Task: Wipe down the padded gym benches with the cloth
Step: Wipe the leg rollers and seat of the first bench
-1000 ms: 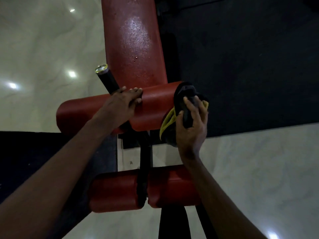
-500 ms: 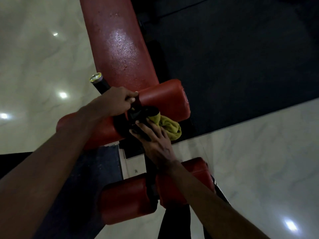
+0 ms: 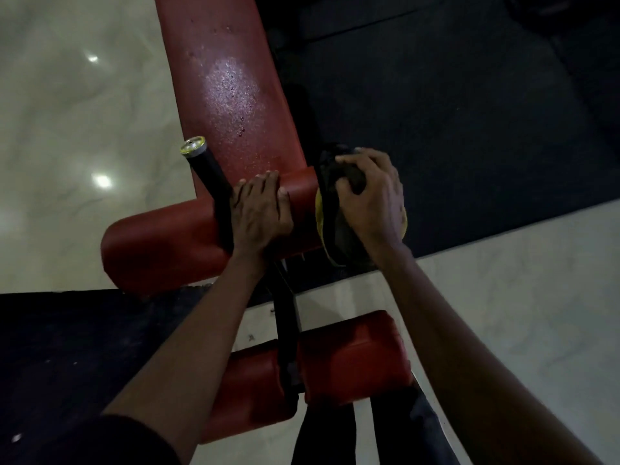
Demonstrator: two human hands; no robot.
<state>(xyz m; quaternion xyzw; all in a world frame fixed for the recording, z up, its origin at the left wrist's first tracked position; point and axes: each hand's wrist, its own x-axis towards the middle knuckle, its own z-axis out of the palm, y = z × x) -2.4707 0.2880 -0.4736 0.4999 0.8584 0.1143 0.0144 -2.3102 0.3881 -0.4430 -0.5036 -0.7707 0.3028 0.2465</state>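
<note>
A red padded bench [image 3: 231, 82] runs away from me, its surface wet and speckled. Across its near end lies a red upper roller pad [image 3: 161, 239]. My left hand [image 3: 260, 216] rests flat on top of this roller, fingers spread, beside a black post. My right hand [image 3: 372, 196] presses a dark and yellow cloth [image 3: 327, 226] over the roller's right end, fingers curled into the fabric. Most of the cloth is hidden under that hand. A lower red roller pad [image 3: 352, 360] sits nearer to me.
A black handle with a metal cap [image 3: 201, 159] sticks up left of the bench. A black frame post [image 3: 285, 330] joins the two rollers. Dark rubber mat [image 3: 453, 112] lies to the right, glossy pale tile floor [image 3: 73, 129] to the left and near right.
My right hand has carried the cloth from the roller's middle front out to its right end. My left hand has shifted from gripping near the post to lying flat on the roller.
</note>
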